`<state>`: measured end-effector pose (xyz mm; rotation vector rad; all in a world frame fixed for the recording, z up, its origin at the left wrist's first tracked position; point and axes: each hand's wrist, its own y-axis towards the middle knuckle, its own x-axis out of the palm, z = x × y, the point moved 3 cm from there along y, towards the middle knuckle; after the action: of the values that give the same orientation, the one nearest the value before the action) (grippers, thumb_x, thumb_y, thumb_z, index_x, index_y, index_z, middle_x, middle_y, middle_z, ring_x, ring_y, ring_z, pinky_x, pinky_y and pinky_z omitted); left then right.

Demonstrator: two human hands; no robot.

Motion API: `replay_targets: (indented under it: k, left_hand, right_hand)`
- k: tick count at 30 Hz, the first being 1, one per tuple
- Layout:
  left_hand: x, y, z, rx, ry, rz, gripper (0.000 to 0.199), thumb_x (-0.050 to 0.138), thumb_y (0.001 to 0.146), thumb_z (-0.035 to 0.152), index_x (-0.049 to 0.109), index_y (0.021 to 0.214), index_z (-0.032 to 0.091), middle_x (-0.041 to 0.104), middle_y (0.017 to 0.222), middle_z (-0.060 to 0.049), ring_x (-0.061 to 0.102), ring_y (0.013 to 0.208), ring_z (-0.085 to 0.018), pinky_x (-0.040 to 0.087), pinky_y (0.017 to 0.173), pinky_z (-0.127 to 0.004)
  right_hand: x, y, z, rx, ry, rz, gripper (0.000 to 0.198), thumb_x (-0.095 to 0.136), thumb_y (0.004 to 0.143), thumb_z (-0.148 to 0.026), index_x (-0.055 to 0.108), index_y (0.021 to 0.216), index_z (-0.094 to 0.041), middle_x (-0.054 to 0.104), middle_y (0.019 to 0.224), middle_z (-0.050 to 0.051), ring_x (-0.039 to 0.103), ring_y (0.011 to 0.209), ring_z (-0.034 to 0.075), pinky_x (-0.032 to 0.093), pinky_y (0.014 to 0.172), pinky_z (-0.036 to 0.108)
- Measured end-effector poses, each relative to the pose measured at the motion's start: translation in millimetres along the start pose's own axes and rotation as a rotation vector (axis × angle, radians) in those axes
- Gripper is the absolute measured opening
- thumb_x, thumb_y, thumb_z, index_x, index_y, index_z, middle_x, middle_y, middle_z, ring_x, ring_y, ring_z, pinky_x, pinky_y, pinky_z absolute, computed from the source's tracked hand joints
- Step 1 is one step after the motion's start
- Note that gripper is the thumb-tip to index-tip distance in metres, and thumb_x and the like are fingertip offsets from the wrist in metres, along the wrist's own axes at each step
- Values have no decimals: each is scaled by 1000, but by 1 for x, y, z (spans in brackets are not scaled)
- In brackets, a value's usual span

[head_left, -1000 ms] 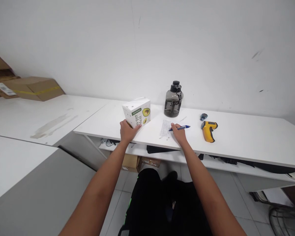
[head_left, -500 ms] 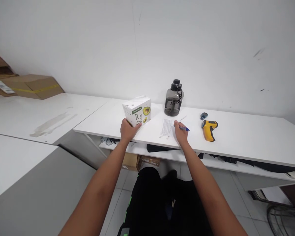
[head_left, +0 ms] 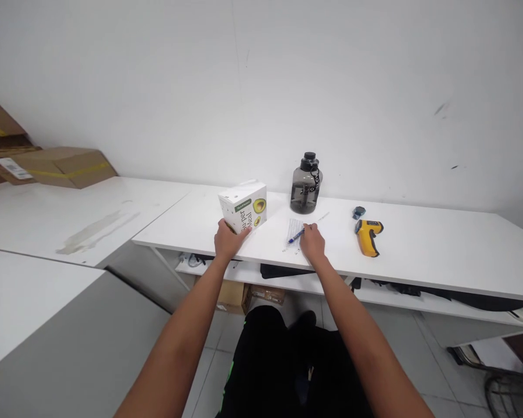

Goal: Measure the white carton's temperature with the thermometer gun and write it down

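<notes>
The blue pen point(head_left: 296, 235) lies in the grip of the right hand point(head_left: 312, 244), its long axis slanting from the fingers down and to the left, so the tip points toward the slip of printed paper point(head_left: 294, 230) that lies flat on the white desk point(head_left: 418, 244) directly beneath it. The pen sits just left of the right hand's knuckles, and that hand is closed around its upper end; whether the tip touches the paper cannot be told. The left hand point(head_left: 227, 241) is further off, resting with its fingers curled against the near lower corner of a white carton printed with avocados point(head_left: 243, 205), which stands upright near the desk's front edge, well left of the paper. Behind the paper, close to the wall, stands a smoky grey water bottle point(head_left: 305, 184) with a black cap. To the right lie a yellow infrared thermometer gun point(head_left: 368, 234) and, just behind it, a small dark blue object point(head_left: 359, 212). The desk is a long white top against a plain white wall, with a lower shelf point(head_left: 375, 293) under it; further white tabletops run off to the left, where brown cardboard boxes point(head_left: 61, 166) are stacked in the corner.
</notes>
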<state>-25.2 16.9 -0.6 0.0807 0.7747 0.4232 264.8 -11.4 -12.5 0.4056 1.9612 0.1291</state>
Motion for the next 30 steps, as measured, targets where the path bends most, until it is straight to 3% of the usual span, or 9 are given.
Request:
replay_targets:
  k: [3,7,11,13,16,18,20,25,30]
  left_hand:
    - [1,0,-1,-9,2,7,77,72,63,67,40,119,25,65,123,-11,64,109,-34,50,84,-42]
    - [0,0,0,20,-8,23,76,72,64,65,40,119,24,64,125,-13,63,111,-34,50,84,-42]
    - [-2,-2,3,36,-25,17,72,71,66,65,42,118,23,65,124,-14,64,110,-34,50,83,-42]
    - [-4,-3,3,35,-31,22,71,70,67,66,43,116,23,65,122,-14,64,109,-34,50,81,-41]
    - [-5,-3,3,58,-34,24,68,68,68,67,43,113,23,65,120,-15,64,107,-34,49,80,-41]
    - [-5,-4,3,71,-33,20,66,67,69,66,43,112,23,65,119,-15,65,106,-34,49,80,-41]
    - [-6,-4,3,77,-33,18,64,67,70,65,43,111,23,66,118,-14,65,105,-33,49,79,-41]
    - [-8,-5,4,71,-31,24,61,68,70,62,44,110,22,66,117,-15,65,105,-34,49,79,-41]
    - [-9,-3,4,76,-32,13,61,68,71,61,43,113,22,66,117,-14,64,107,-34,49,81,-41]
  right_hand:
    - [1,-2,-11,-5,-153,-90,44,38,90,-5,53,130,-12,54,123,18,58,104,26,45,76,33]
    - [-3,-1,-17,-17,-181,-163,49,37,91,-6,46,139,-11,51,129,19,59,106,27,45,80,33]
    - [-29,10,-8,-26,-178,-141,51,39,93,-13,42,144,-12,50,132,20,60,107,28,45,84,36]
    - [-51,14,13,20,-230,-2,45,38,94,-18,50,137,-11,53,128,21,55,114,32,44,89,42]
    - [-76,9,69,276,-307,136,43,44,93,-29,57,128,-9,52,131,24,46,125,39,39,96,53]
    - [-83,0,112,512,-305,175,56,49,89,-38,51,134,-5,37,147,29,34,135,43,34,101,58]
    - [-85,-8,141,602,-290,227,69,50,87,-47,43,141,-4,27,154,31,27,140,43,32,102,58]
    - [-81,-8,161,620,-163,65,65,47,88,-48,47,136,-3,57,128,28,51,121,39,39,95,50]
    - [-82,-1,160,661,-181,69,64,49,88,-49,51,133,-4,57,127,28,52,120,39,37,95,50]
